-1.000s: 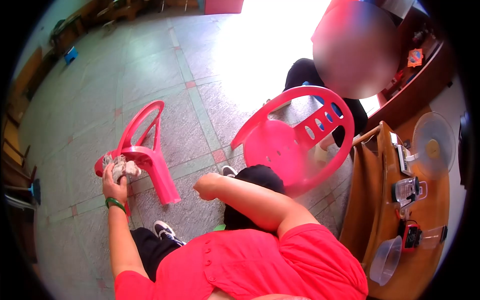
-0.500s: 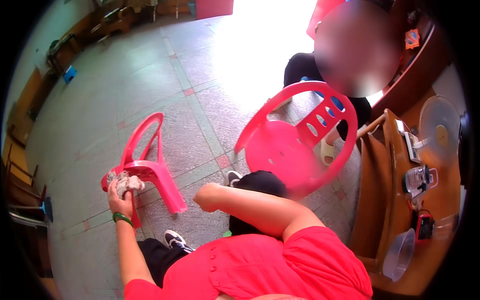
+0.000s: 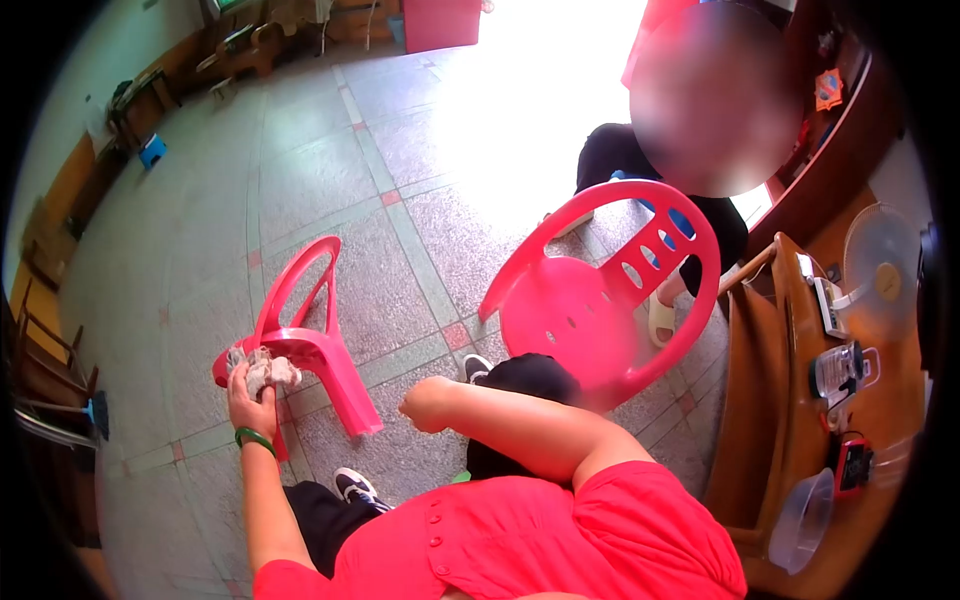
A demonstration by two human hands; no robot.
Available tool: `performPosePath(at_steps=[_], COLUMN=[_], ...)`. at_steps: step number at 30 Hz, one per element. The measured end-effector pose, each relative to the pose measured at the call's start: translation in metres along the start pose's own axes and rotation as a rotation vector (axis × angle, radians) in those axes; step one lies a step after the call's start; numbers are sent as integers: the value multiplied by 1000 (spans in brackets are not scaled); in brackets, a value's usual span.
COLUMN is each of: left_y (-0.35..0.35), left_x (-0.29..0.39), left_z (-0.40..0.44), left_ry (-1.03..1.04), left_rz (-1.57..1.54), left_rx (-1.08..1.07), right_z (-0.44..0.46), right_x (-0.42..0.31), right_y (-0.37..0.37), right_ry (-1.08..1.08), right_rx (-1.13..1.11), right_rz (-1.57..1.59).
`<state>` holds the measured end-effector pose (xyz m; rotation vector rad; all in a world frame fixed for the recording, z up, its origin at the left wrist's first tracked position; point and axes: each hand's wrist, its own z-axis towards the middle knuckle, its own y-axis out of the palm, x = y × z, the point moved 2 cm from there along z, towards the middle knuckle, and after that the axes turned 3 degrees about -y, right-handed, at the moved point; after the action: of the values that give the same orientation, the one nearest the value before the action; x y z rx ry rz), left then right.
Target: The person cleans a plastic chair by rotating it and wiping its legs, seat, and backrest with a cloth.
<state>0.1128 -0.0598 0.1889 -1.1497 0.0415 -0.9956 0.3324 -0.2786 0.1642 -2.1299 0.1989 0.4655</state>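
**Left hand on a bunched cloth against a pink chair part; right hand drawn in near the knee**

A grey tiled floor [image 3: 400, 280] with pinkish accent squares spreads ahead of both hands, brightly lit at the far side. A strip of it runs between the two pink pieces, giving open room beyond the right hand. Well to the right of the hands, a wooden cabinet [image 3: 745, 390] closes off that side; along its top stand a fan [image 3: 887, 280], a clear tub [image 3: 803, 522] and a jug [image 3: 835, 372]. Another person [image 3: 615, 155] in dark clothing is ahead and to the right of the right hand. Between that person and the right hand is a pink plastic chair seat [image 3: 565, 305] with a slotted back. The smaller pink chair part [image 3: 348, 390], with a looped top and a leg, is at the left hand.

The left hand [image 3: 252, 402] is partly closed over a pale, crumpled cloth [image 3: 270, 371], which lies against the chair part's edge. The right hand [image 3: 430, 403] is bent inward; its fingers are hidden, so whether it holds anything cannot be told. A green bracelet [image 3: 256, 438] circles the left wrist.
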Motion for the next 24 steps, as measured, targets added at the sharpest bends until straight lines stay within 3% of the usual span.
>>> performPosePath(at_steps=[18, 24], left_y=[0, 3], left_x=[-7, -8], left_z=[0, 2], left_ry=[39, 18], left_rz=[-40, -32], left_rx=[9, -12], right_z=[16, 9], right_x=[0, -11], right_y=[5, -10], right_ry=[64, -19], right_rx=[-57, -26], right_rz=[-18, -58])
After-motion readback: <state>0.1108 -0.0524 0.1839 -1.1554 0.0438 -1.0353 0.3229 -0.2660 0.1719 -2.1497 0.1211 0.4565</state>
